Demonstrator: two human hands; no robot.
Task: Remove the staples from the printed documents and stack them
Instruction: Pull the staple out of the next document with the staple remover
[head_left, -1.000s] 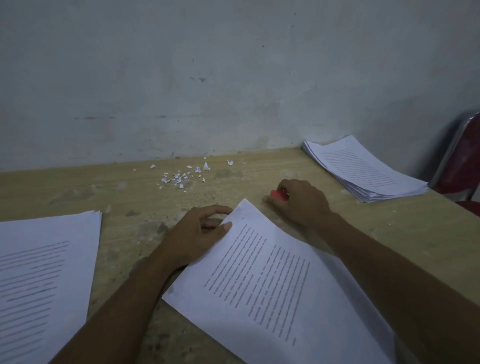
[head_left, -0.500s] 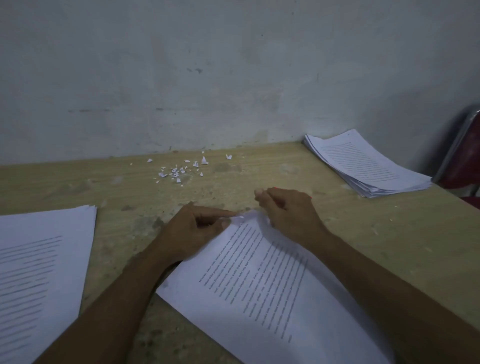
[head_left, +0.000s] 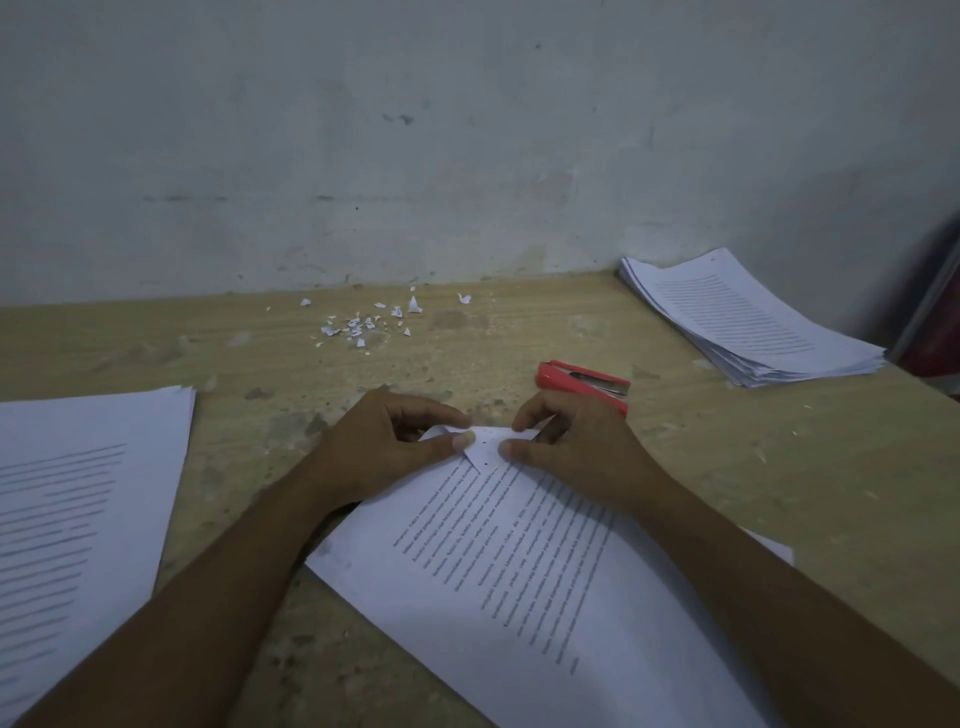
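Item 1. Stapler (head_left: 584, 387): red, with a metal top, lying flat on the table (head_left: 779, 467). All places below are given from it.

Item 2. Document (head_left: 519, 571): printed sheets lying slantwise on the table, nearer the person than the stapler. Its top corner (head_left: 483, 448) points toward the stapler and lies just short of it. Two small dark dots show on that corner; whether a staple sits there cannot be told.

Item 3. Left hand (head_left: 384, 447): near side of the stapler and to its left. Thumb and forefinger are curled and pinch the left edge of the document's corner.

Item 4. Right hand (head_left: 576, 447): directly on the near side of the stapler, its knuckles just beside it. Thumb and forefinger pinch the right edge of the same corner. The two thumbs lie close together, apart by a narrow strip of paper.

Item 5. Paper scraps (head_left: 363, 322): small white bits, scattered beyond the stapler and to its left, toward the wall (head_left: 467, 130).

Item 6. Stack of sheets (head_left: 748, 322): printed, loosely squared, beyond the stapler and well to its right, at the table's far corner.

Item 7. Second pile of sheets (head_left: 78, 493): printed, well to the left of the stapler, on the near side.

Item 8. Chair (head_left: 935, 332): red, partly seen, far right of the stapler, past the table's edge.
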